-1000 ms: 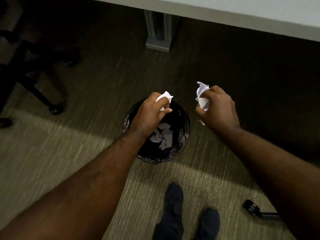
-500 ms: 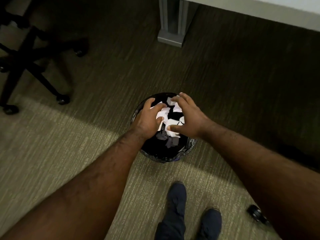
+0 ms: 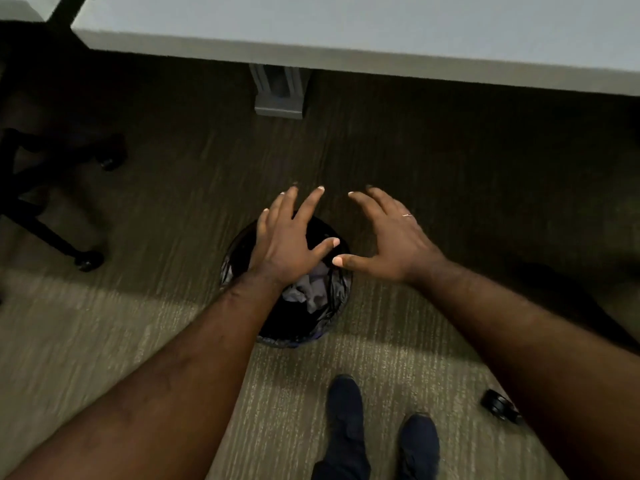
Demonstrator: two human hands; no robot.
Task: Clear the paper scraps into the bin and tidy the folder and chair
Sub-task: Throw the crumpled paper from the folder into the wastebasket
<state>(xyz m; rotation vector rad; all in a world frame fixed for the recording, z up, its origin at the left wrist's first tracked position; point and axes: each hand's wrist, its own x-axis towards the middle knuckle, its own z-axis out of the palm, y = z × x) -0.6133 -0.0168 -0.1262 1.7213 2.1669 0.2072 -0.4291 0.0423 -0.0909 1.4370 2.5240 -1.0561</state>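
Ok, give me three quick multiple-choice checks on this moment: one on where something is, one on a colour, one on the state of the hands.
1. Where are the crumpled paper scraps?
A. On the grey desk
B. Inside the round bin with the black liner
C. On the carpet beside the shoes

2. What colour is the bin's liner?
A. White
B. Blue
C. Black

3. How are the two hands?
A. Both open, holding nothing
B. Both gripping paper
C. Left gripping paper, right open

Answers:
1 B: the scraps lie within the round bin with the black liner, on the carpet before the grey desk.
2 C: the glossy plastic around the rim is black.
3 A: the left hand and right hand show spread fingers above the bin, with no paper in them.
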